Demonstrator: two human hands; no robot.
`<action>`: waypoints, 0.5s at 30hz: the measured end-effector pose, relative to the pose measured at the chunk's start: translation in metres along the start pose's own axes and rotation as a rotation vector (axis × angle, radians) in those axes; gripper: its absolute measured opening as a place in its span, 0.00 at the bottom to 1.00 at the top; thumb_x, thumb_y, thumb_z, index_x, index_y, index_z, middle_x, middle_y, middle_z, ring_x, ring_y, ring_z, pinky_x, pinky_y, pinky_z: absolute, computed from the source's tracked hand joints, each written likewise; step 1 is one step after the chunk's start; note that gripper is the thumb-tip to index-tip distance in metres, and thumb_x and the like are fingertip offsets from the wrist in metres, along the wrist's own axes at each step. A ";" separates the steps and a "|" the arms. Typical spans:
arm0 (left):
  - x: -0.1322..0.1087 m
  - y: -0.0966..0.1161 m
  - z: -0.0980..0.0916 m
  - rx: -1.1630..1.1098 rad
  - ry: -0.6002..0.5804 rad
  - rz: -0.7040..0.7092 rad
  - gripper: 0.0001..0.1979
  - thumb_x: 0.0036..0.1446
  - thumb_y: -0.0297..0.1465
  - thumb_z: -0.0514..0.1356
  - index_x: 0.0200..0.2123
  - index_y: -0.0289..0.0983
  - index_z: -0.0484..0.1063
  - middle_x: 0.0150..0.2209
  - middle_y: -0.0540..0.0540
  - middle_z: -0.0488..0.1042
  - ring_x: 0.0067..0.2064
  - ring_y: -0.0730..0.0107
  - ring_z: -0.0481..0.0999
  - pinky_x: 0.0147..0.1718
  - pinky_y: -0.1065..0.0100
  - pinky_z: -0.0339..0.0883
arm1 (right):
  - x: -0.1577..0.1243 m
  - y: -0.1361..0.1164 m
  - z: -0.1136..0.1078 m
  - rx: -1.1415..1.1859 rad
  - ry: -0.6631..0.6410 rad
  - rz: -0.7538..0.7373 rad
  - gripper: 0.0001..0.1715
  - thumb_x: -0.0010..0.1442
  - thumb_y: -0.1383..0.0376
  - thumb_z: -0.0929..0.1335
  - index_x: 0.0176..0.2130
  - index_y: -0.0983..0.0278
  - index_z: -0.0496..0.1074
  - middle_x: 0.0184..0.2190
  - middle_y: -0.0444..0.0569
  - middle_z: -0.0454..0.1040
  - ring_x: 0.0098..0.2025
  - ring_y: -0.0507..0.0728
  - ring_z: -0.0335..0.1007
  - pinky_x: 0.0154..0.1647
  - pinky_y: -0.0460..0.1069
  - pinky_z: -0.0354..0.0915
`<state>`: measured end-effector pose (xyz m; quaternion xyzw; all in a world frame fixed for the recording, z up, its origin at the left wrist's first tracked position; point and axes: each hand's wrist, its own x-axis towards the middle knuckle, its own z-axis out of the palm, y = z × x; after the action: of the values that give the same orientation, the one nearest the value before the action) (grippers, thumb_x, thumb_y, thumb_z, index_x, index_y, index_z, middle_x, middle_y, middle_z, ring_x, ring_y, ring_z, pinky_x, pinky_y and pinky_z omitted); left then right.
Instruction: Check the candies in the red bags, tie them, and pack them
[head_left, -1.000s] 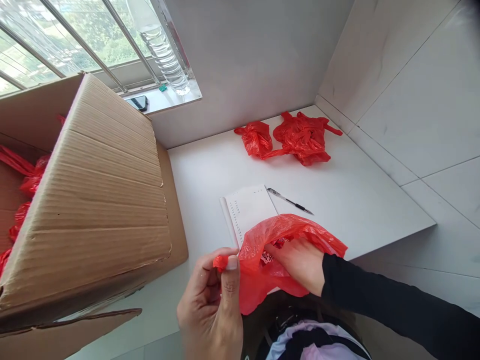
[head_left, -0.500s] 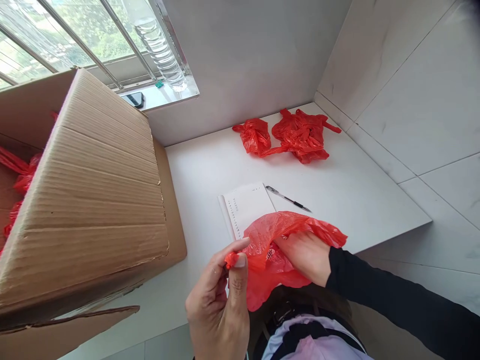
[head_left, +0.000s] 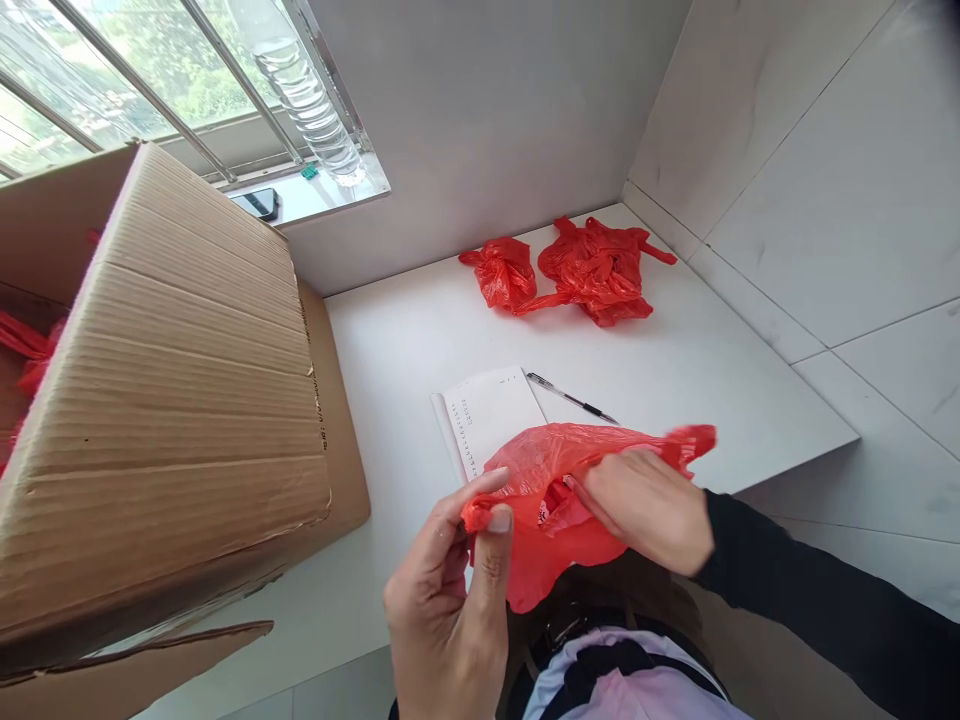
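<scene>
My left hand (head_left: pixel 457 590) pinches a twisted end of a thin red plastic bag (head_left: pixel 547 450) between thumb and forefinger. The bag spreads out to the right, its mouth partly open. Inside the mouth, a red piece with white printing (head_left: pixel 551 500) shows; its kind I cannot make out. My right hand (head_left: pixel 649 500) is at the bag's opening, fingers pointing left into it. Motion blurs this hand and the bag hides part of its fingers, so their grip is unclear. Just behind the bag lies an open notebook (head_left: pixel 495 405), partly covered by it.
A cardboard box (head_left: pixel 195 400) with red bags inside stands at the left. Two crumpled red bags (head_left: pixel 506 275) (head_left: pixel 600 270) lie at the back of the white table (head_left: pixel 397 350). A pen (head_left: pixel 571 397) rests beside the notebook. A bottle (head_left: pixel 311 105) and phone (head_left: pixel 259 203) are on the windowsill.
My right hand has drawn back to the right, partly out of the bag. The bag's right end has lifted. My left hand keeps its pinch, having shifted slightly right.
</scene>
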<state>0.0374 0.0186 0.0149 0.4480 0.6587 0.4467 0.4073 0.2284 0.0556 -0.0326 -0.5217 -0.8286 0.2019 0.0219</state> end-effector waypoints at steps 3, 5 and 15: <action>0.003 0.000 -0.007 -0.129 -0.027 -0.053 0.16 0.55 0.40 0.69 0.46 0.41 0.82 0.36 0.43 0.82 0.32 0.67 0.80 0.32 0.73 0.76 | -0.027 -0.008 -0.034 0.034 0.161 -0.136 0.19 0.68 0.72 0.60 0.55 0.61 0.70 0.34 0.48 0.79 0.35 0.60 0.77 0.39 0.55 0.72; 0.005 -0.002 -0.013 -0.202 -0.021 -0.065 0.18 0.53 0.39 0.71 0.46 0.40 0.82 0.36 0.43 0.83 0.32 0.67 0.81 0.31 0.75 0.76 | -0.044 -0.005 -0.052 0.090 0.379 -0.164 0.23 0.69 0.70 0.62 0.61 0.55 0.64 0.45 0.46 0.77 0.45 0.57 0.76 0.49 0.52 0.72; 0.017 0.001 -0.025 -0.235 0.063 0.003 0.14 0.55 0.40 0.69 0.44 0.41 0.84 0.43 0.44 0.82 0.41 0.65 0.80 0.38 0.74 0.76 | -0.073 0.054 -0.058 0.055 0.310 0.372 0.13 0.67 0.49 0.65 0.47 0.48 0.72 0.41 0.44 0.79 0.32 0.56 0.76 0.30 0.49 0.71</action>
<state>0.0095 0.0297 0.0200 0.3837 0.6136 0.5355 0.4354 0.3221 0.0303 0.0145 -0.6892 -0.6992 0.1428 0.1254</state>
